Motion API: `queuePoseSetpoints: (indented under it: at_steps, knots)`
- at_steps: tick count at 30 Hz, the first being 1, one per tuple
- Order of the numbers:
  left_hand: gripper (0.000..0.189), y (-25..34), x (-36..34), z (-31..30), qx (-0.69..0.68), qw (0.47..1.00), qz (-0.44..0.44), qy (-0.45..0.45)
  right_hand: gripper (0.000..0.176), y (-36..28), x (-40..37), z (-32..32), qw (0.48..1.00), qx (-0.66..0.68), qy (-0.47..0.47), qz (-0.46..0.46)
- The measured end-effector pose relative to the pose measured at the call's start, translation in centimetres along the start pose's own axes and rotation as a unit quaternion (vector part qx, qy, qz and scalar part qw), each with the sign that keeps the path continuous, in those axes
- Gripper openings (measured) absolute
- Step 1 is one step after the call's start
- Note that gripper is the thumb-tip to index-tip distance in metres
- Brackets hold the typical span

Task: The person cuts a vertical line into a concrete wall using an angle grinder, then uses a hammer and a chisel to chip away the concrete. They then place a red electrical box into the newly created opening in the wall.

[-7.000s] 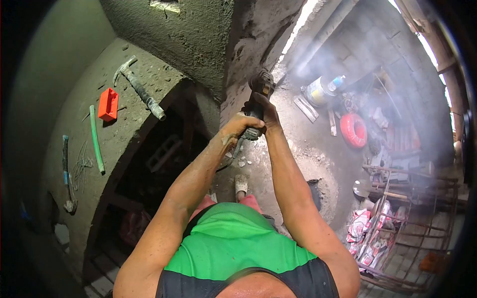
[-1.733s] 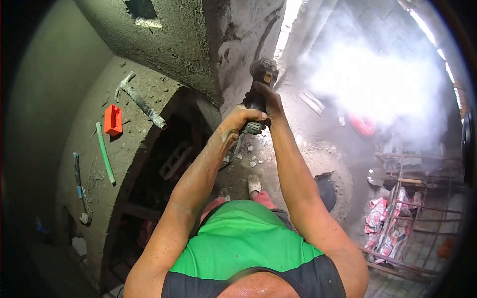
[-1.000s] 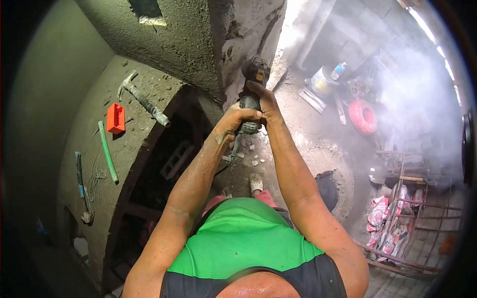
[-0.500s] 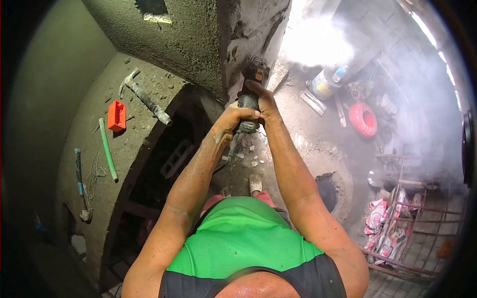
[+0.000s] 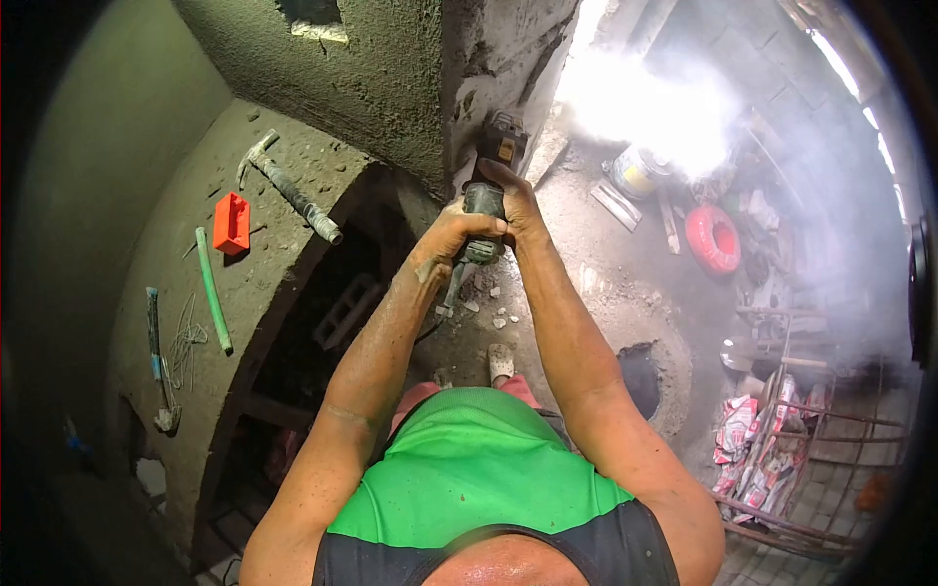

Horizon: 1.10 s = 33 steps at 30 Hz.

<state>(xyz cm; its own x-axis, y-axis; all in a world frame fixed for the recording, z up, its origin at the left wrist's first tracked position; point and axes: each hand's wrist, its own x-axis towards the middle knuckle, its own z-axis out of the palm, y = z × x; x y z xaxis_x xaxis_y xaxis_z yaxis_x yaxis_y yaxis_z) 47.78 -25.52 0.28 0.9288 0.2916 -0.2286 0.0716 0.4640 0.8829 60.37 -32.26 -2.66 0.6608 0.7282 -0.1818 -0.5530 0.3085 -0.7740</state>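
A claw hammer point(image 5: 296, 195) lies on the concrete bench point(image 5: 269, 288) near a red box point(image 5: 232, 224) and a green tube point(image 5: 212, 293). Across the floor point(image 5: 606, 278), a red coil point(image 5: 699, 241) rests near a white bucket point(image 5: 637, 173); crumpled sacks point(image 5: 737, 427) lie among metal rods point(image 5: 787, 520).

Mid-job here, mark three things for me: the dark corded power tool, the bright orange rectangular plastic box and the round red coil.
Dark corded power tool point(image 5: 484, 200): head view, on the middle of its casing.
Bright orange rectangular plastic box point(image 5: 231, 224): head view, on its middle.
Round red coil point(image 5: 700, 238): head view, on the ring's left side.
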Motion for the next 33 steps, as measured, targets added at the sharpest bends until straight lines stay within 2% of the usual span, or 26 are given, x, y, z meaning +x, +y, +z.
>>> queuePoseSetpoints:
  at_steps: [7, 14, 20, 25, 30, 31, 32, 33]
  knots:
    - [0.046, -0.3, 0.2, -0.7, 0.003, 1.000, -0.014, 0.005, 0.032, 0.3, 0.1, 0.2, 1.000, 0.012, -0.001, 0.009]
    - [0.045, -0.3, -0.2, -0.2, 0.014, 1.000, -0.013, -0.007, 0.034, 0.0, -0.4, -0.2, 1.000, -0.026, 0.003, -0.010]
    - [0.049, -2.7, 0.0, 0.8, 0.010, 0.998, -0.013, -0.052, 0.029, -0.1, -3.3, -1.8, 0.998, 0.008, 0.045, -0.033]
    - [0.049, -3.1, 1.0, 2.3, 0.014, 0.995, -0.029, -0.092, 0.035, -0.5, -3.5, -4.2, 0.996, -0.008, 0.079, -0.039]
    - [0.039, -3.0, 2.5, 2.7, 0.000, 0.993, -0.074, -0.090, 0.048, -1.3, -2.0, -5.1, 0.998, -0.018, 0.063, -0.021]
    - [0.033, -3.2, 2.9, 2.6, -0.006, 0.995, -0.063, -0.081, 0.049, -1.4, -1.4, -5.4, 0.999, -0.005, 0.043, -0.016]
    - [0.033, -3.3, 3.3, 2.5, -0.005, 0.995, -0.063, -0.079, 0.049, -1.5, -0.8, -5.6, 0.999, -0.004, 0.042, -0.016]
    - [0.030, -3.0, 3.5, 2.5, -0.002, 0.995, -0.063, -0.071, 0.042, -1.6, -0.3, -5.7, 1.000, -0.002, 0.028, -0.008]
